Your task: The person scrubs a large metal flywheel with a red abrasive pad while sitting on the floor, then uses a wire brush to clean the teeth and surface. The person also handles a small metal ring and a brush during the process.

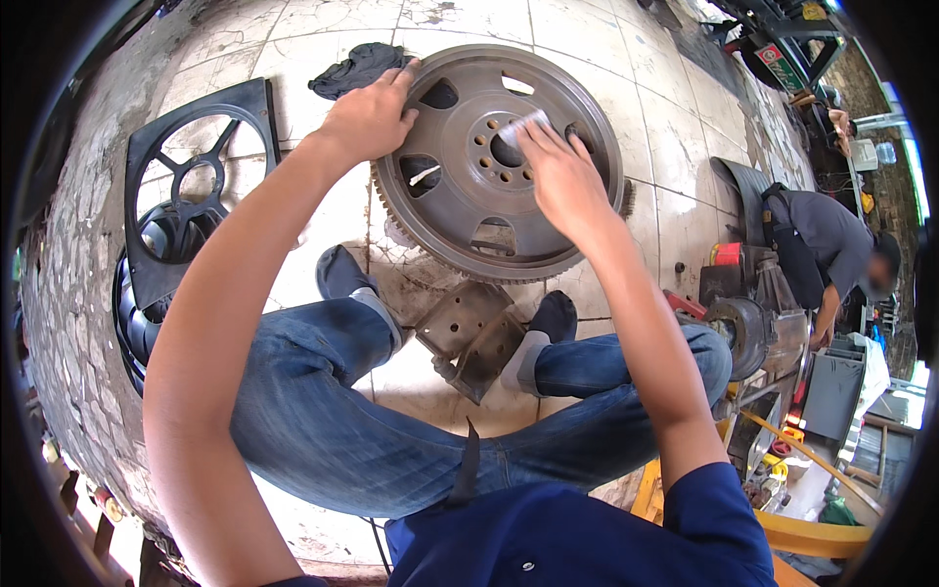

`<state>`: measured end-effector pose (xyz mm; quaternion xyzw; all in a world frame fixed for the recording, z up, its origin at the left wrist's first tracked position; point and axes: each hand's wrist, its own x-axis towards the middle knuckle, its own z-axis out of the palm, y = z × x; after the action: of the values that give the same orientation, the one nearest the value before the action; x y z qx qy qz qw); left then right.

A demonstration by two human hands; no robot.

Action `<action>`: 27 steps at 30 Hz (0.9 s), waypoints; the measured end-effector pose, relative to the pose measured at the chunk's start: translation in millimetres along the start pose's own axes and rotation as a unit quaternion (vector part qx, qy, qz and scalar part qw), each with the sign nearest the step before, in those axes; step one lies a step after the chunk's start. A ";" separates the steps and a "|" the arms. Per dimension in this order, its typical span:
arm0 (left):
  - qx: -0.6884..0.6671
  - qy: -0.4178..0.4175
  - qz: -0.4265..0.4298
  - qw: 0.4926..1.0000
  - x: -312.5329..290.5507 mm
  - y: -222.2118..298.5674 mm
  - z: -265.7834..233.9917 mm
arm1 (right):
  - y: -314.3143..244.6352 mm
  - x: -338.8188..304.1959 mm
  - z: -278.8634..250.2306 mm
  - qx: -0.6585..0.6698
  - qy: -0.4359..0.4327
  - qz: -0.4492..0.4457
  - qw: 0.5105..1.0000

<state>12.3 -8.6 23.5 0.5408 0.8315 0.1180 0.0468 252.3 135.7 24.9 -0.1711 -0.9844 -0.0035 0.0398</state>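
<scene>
Grey steel flywheel [494, 161], toothed around the rim, is seen lying flat on the tiled floor [323, 29], far centre, just beyond the person's feet. Its left rim is gripped by the left hand [370, 117], fingers curled over the toothed edge, thumb on the face. A small pale pad [520, 127], maybe abrasive paper or cloth, is pressed onto the hub area by the right hand [558, 176], fingers together and flat on it. A rusty metal bracket [469, 338] is placed between the socked feet, nearer than the flywheel. A black fan shroud [196, 186] is laid on the floor at the left, well apart. A dark rag [357, 68] is lying beyond the left hand, near the rim. At the right, another person [822, 245] in a grey shirt is seen bent over machine parts.
</scene>
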 end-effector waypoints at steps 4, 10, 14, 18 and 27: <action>-0.023 -0.001 0.011 1.000 -3.1 1.7 -4.0 | 0.0 25.3 2.7 0.024 -0.011 -0.001 1.000; -0.036 0.003 0.016 0.999 1.3 -1.6 0.4 | 2.9 -2.5 -6.2 -0.006 -0.022 -0.031 0.999; -0.017 -0.015 0.005 1.000 1.7 3.7 -3.0 | 5.3 26.2 5.2 0.057 0.001 -0.023 0.998; 0.003 -0.015 0.003 1.000 -2.7 1.2 -4.6 | 2.3 41.4 8.0 0.108 -0.012 0.002 0.994; 0.028 -0.015 0.014 0.999 1.0 1.8 -1.5 | 3.6 11.2 15.3 0.074 0.048 -0.041 0.995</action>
<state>13.1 -7.2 25.4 0.5556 0.8259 0.0869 0.0422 241.8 143.1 10.5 -0.1271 -0.9851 0.0597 0.0996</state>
